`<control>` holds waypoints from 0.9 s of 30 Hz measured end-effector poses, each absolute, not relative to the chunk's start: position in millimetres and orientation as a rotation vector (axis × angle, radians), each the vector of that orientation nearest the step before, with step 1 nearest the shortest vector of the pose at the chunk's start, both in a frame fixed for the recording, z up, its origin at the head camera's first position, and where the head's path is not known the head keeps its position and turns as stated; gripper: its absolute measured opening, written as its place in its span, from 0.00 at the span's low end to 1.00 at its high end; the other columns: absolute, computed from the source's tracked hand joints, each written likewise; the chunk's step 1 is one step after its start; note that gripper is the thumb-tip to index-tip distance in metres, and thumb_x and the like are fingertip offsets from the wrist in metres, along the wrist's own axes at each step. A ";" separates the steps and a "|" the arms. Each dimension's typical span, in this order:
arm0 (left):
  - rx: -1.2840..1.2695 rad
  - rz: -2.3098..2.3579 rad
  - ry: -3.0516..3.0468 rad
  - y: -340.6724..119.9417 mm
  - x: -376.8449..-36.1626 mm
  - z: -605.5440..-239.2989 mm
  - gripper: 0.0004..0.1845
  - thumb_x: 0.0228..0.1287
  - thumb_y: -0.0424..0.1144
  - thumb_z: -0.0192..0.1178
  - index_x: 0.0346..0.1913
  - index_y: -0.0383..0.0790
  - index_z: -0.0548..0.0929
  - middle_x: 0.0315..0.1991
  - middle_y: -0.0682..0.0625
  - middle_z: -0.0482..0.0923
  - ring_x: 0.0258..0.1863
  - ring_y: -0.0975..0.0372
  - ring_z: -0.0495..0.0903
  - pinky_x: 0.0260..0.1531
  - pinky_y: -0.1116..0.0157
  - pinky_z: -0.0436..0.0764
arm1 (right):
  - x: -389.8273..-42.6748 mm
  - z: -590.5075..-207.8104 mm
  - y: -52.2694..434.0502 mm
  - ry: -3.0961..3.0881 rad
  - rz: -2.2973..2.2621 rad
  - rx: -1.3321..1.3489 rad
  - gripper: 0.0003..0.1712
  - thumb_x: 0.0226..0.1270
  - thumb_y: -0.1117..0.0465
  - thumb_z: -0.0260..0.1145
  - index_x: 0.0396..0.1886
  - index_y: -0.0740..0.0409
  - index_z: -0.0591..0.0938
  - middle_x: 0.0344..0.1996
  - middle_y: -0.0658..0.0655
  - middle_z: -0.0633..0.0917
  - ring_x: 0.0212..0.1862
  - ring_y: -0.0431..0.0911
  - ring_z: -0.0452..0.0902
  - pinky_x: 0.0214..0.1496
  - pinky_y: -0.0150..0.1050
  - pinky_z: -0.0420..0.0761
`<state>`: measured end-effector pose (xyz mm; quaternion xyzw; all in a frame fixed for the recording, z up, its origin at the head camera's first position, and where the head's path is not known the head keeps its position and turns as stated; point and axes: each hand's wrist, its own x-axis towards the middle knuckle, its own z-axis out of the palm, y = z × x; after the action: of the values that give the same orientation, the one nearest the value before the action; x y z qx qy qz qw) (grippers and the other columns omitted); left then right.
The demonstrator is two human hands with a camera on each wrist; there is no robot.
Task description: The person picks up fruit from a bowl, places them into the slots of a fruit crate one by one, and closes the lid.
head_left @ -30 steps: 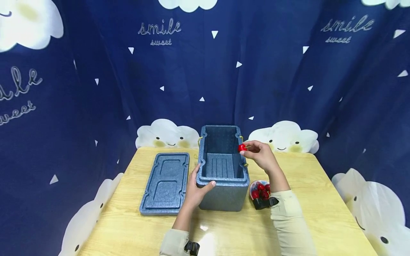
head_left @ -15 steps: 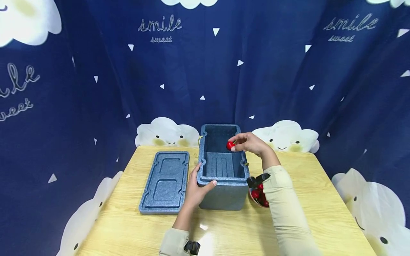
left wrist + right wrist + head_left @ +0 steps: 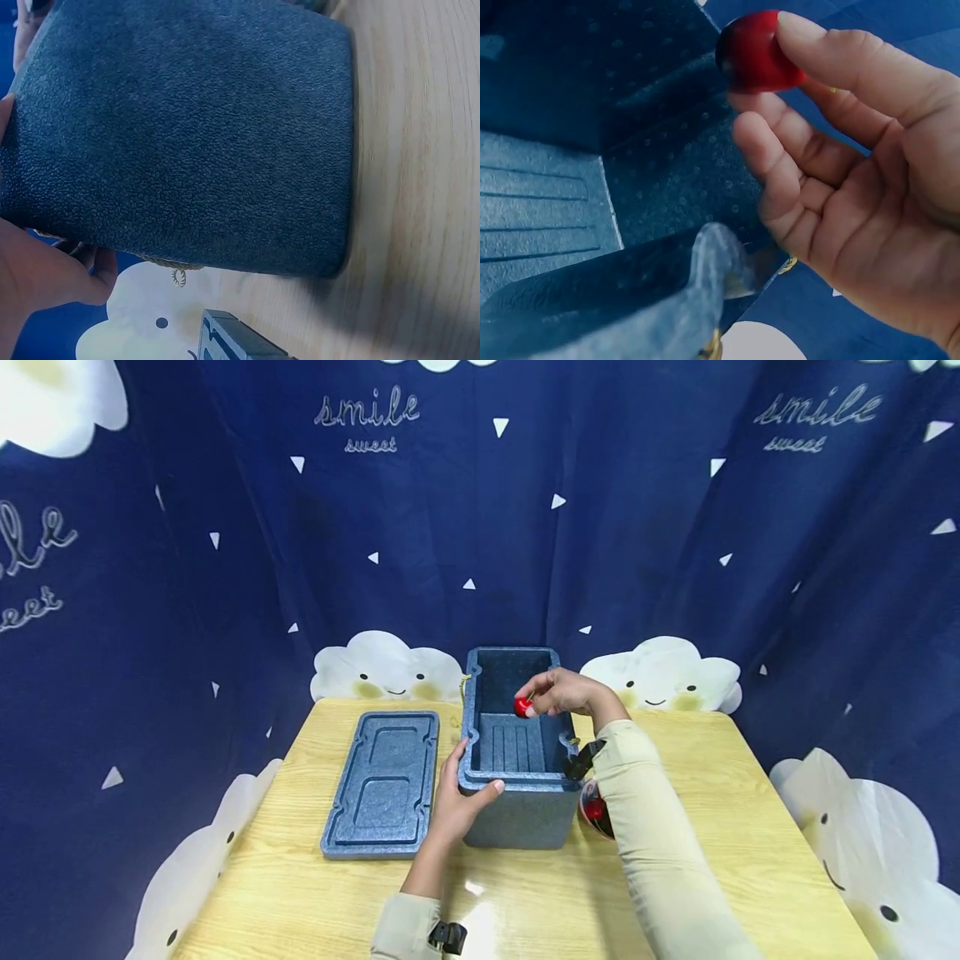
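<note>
In the head view a deep blue-grey box (image 3: 517,818) stands uncovered on the table. My right hand (image 3: 562,692) pinches a red cherry (image 3: 522,706) with a green stem between thumb and fingers, above the box's opening. The right wrist view shows the cherry (image 3: 757,54) at the fingertips, over the box's inner wall (image 3: 675,172). My left hand (image 3: 455,806) grips the near left corner of the box rim, thumb on the front side. Close up, the left wrist view has the box's textured end wall (image 3: 187,135) beside the left hand (image 3: 45,277).
A blue-grey lid (image 3: 384,785) lies flat to the left of the box. Right of the box, a small bowl (image 3: 587,795) with red cherries is partly hidden by the right sleeve. Yellow rope handles (image 3: 464,687) hang at the box's sides. A dark blue curtain backs the wooden table.
My right hand has carried the cherry leftward from the box's right rim to over its opening. The right forearm now covers more of the bowl. My left hand keeps its place on the rim.
</note>
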<state>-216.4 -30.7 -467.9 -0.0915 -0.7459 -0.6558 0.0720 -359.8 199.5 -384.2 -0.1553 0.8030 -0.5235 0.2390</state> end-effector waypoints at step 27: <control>-0.251 -2.010 -2.247 -30.9 -211.2 -459.4 0.44 0.49 0.35 0.70 0.69 0.39 0.60 0.65 0.36 0.56 0.64 0.45 0.55 0.61 0.45 0.53 | -367.8 -394.8 182.8 2.109 -1.294 -0.398 0.20 0.50 0.75 0.64 0.47 0.71 0.79 0.31 0.53 0.83 0.30 0.43 0.72 0.31 0.35 0.73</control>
<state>-211.2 -30.9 -459.4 -0.0828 -0.7415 -0.6632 0.0584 -367.8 182.8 -394.8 -0.1510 0.7993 -0.4907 0.3125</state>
